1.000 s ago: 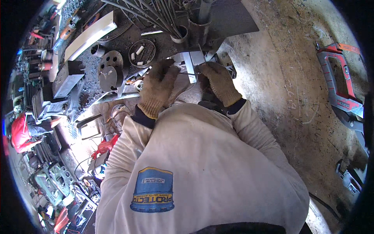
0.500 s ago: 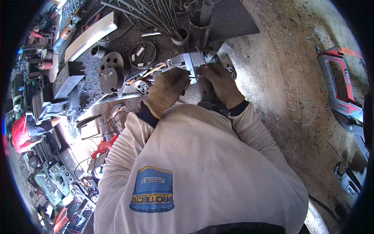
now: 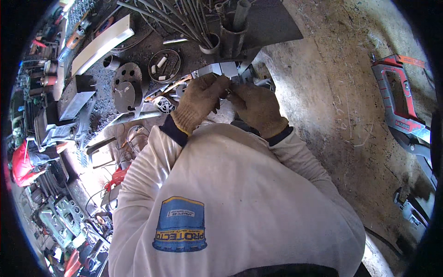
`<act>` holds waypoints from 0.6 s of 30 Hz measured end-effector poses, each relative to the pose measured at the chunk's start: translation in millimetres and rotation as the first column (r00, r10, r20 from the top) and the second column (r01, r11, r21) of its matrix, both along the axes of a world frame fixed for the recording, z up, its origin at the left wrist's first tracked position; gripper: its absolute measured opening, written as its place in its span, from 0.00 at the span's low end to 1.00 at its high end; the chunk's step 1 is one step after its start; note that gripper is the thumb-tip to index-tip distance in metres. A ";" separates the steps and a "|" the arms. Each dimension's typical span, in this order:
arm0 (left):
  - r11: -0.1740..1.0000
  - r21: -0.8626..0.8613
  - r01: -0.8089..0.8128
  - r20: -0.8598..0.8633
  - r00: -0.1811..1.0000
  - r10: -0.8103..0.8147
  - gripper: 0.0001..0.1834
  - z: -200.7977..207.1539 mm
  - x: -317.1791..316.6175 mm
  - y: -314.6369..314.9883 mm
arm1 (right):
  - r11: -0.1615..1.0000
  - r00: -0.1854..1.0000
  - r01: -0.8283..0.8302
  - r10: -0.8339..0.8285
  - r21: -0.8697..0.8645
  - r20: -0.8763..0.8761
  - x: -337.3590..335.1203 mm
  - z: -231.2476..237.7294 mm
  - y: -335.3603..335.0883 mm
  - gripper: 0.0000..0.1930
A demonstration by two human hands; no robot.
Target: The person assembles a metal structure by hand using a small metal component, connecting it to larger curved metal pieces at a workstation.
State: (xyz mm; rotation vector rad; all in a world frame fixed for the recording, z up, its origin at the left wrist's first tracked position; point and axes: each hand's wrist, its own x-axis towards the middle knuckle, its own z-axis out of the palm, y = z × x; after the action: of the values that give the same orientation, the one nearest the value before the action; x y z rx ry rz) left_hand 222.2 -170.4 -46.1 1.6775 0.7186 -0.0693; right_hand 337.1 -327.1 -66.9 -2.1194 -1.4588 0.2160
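Observation:
Both my hands wear brown knitted work gloves and meet in front of my chest, at the near edge of a dark, cluttered workbench (image 3: 272, 27). My left hand (image 3: 197, 100) is closed, its fingertips pinched beside those of the other hand. Closed as well, my right hand (image 3: 259, 108) points its thumb inward toward the left fingertips. A small bit of thin metal rod (image 3: 225, 95) shows between the gloves. Fingers hide most of it, so what the left fingers pinch cannot be made out.
Long thin rods (image 3: 182, 21) stand in a cup (image 3: 211, 45) beside a dark metal tube (image 3: 232, 40). A round tray (image 3: 152, 57) holds white pieces, near a holed disc (image 3: 128, 74). A red-and-grey tool (image 3: 392, 97) lies at right. A person in red (image 3: 22, 166) is at far left.
My hands have drawn closer together, and the gloved fingertips now nearly touch. The thin rod that stuck up above my right hand no longer shows there. The view has shifted slightly.

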 end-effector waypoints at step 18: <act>0.932 -0.352 -0.084 0.066 0.991 0.114 0.20 9.9 11.5 1.6 | 0.987 0.988 0.136 -0.130 0.086 -0.080 4.2 2.4 -5.4 0.11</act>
State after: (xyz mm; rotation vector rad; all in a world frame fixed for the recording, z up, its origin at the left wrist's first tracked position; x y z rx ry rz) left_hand 233.7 -168.7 -36.2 1.2957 0.6811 -0.0500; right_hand 341.3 -332.5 -64.5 -2.1027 -1.2558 0.1722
